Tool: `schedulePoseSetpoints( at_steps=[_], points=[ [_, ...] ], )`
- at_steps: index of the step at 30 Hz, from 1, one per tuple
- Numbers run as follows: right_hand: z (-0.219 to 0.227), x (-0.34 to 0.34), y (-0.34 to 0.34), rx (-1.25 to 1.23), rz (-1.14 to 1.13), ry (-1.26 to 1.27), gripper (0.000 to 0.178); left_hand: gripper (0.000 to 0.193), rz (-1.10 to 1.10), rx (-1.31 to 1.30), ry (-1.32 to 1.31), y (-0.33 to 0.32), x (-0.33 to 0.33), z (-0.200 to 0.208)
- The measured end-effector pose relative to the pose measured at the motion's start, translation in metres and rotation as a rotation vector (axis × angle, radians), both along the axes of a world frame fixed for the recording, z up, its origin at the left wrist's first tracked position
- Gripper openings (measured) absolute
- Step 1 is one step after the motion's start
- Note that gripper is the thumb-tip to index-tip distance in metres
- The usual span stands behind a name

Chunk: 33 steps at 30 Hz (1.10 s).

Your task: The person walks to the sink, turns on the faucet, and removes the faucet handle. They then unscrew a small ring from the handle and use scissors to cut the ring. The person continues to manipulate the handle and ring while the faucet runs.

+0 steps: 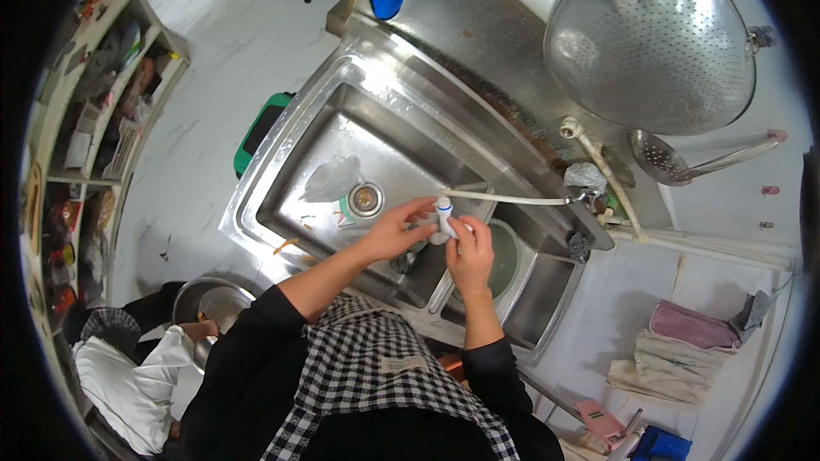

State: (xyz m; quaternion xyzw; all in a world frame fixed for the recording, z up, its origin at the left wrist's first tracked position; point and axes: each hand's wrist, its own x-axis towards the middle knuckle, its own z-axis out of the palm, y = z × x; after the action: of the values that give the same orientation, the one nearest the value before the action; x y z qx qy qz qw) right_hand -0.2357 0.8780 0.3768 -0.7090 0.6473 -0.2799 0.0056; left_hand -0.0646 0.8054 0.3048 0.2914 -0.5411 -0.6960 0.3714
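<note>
This is a working kitchen, more like a small eatery's back room than a home. A double-basin stainless steel sink [342, 145] with a long swivel tap [512, 198] fills the middle, set in a steel counter [465, 30]. A very large perforated metal colander [653, 38] and a slotted ladle [662, 158] hang on the white wall. Open shelves [94, 111] crowded with packets stand at the left on a pale tiled floor [231, 43]. Folded cloths [683, 341] lie at the right, and the person wears a checked apron [376, 376].
</note>
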Motion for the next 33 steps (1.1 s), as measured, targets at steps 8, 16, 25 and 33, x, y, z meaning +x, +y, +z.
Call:
schedulePoseSetpoints(
  at_steps=[8, 16, 25, 33],
  points=[
    [0.030, 0.011, 0.005, -0.169, 0.075, 0.021, 0.047, 0.039, -0.112, 0.202, 0.162, 0.001, 0.014, 0.057],
    [0.058, 0.022, 0.014, -0.201, 0.155, -0.098, 0.043, 0.040, 0.000, 0.167, 0.210, 0.013, 0.018, 0.099],
    [0.103, 0.040, 0.034, -0.290, 0.326, -0.326, 0.045, 0.040, 0.142, 0.218, 0.419, 0.054, 0.025, 0.139],
    [0.118, 0.041, 0.048, -0.397, 0.430, -0.266, 0.045, 0.040, 0.236, 0.171, 0.383, 0.080, 0.025, 0.159]
  ],
)
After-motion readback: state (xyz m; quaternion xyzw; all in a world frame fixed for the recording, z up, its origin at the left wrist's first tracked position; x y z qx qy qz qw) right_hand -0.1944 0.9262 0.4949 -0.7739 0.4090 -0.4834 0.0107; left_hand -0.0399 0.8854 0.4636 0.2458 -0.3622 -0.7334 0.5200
